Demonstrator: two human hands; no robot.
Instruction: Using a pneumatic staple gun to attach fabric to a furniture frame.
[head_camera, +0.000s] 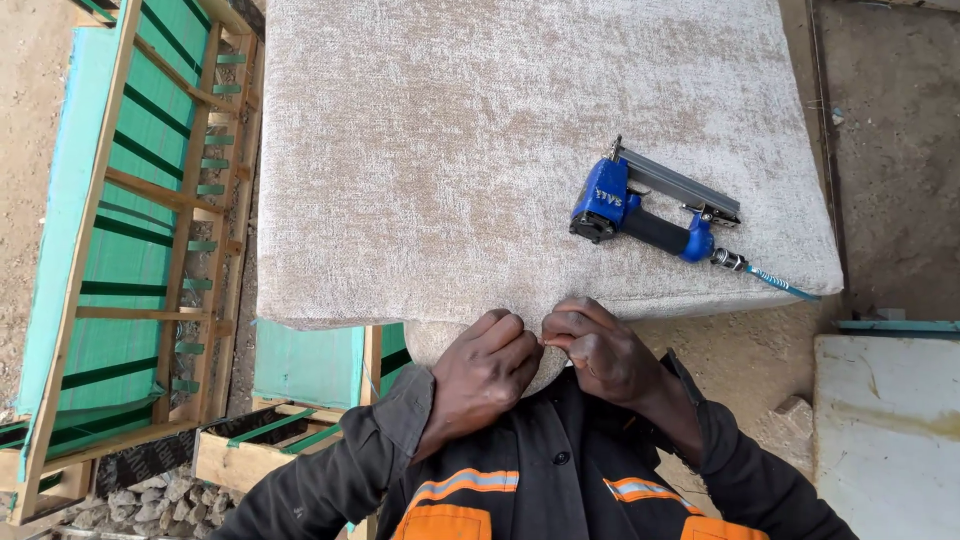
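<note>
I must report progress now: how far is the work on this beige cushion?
Done: beige fabric lies smooth over the top of the cushion. In hand: left hand and right hand pinch the fabric at the near edge. Left: the blue stapler rests unused on top, so this edge looks unfastened.

A large cushion (480, 150) covered in beige, nubbly woven fabric lies flat, its top face up and filling most of the view. Its near edge curves downward, and a rounded flap of the same fabric hangs below the middle of that edge, pinched tight at the cushion's lower rim.
</note>
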